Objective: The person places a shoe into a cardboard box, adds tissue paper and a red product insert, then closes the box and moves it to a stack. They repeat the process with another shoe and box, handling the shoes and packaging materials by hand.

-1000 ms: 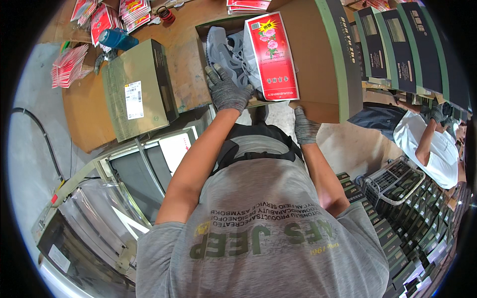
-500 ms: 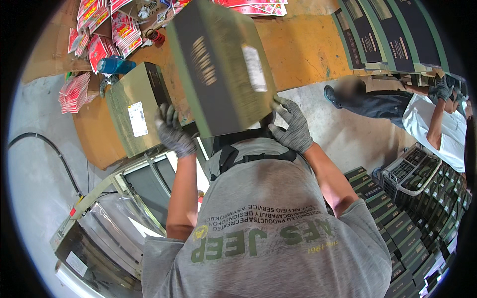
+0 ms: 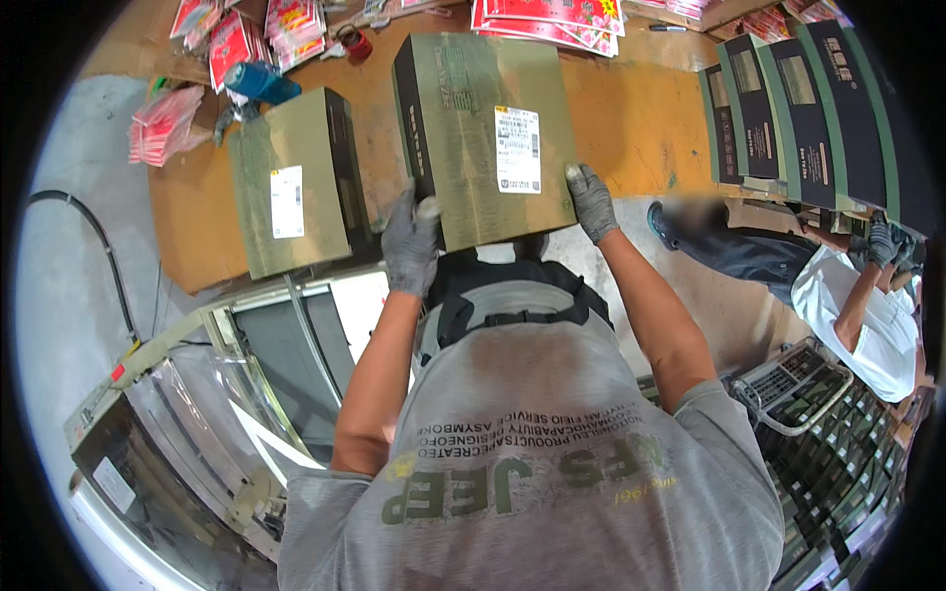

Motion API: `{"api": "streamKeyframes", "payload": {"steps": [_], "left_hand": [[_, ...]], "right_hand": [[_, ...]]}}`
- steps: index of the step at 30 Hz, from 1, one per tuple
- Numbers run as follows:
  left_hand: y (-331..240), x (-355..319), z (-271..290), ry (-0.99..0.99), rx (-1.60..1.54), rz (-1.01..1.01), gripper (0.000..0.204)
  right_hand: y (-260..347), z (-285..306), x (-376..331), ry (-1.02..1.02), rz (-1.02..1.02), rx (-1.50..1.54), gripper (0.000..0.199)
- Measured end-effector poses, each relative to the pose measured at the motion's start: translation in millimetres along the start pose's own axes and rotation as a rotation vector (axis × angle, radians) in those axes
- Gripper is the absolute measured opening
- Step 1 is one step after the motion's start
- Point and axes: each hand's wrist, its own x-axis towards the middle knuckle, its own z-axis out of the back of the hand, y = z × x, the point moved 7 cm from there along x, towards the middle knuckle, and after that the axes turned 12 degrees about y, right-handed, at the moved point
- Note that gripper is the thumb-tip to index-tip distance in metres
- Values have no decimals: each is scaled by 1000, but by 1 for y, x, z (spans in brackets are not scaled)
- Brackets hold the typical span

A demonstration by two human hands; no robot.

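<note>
In front of me on the orange tabletop is a green-and-black cardboard box (image 3: 465,172), its white label facing up. My left hand (image 3: 412,241), in a grey knit glove, presses on the black side at the box's near left corner. Against the right edge, low down, my gloved right hand (image 3: 591,202) grips the same box. The box sits between both palms. To the left, beyond my left hand, stands a second green-and-black box (image 3: 258,187) with a white label on top; neither hand touches it.
Red printed packets (image 3: 547,22) and a blue bottle (image 3: 261,83) lie along the far side of the table (image 3: 636,118). Dark boxes (image 3: 803,108) stand in a row at right. A person in white (image 3: 857,315) works near a wire cart (image 3: 793,384). A machine with a film roll (image 3: 138,532) is at lower left.
The box has gone from tilted to level, its labelled face now turned up. My left hand, apart from it before, has come to its left side. My right hand has kept to its right edge.
</note>
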Motion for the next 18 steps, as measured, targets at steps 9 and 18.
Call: {"api": "streamKeyframes", "payload": {"steps": [9,18], "left_hand": [[49,48,-54,111,162,227,61],[42,51,-25,149,74,147,59]], "right_hand": [[0,-5,11,275,-83,433,67],[84,-25,31,578,-31,814,91]]}}
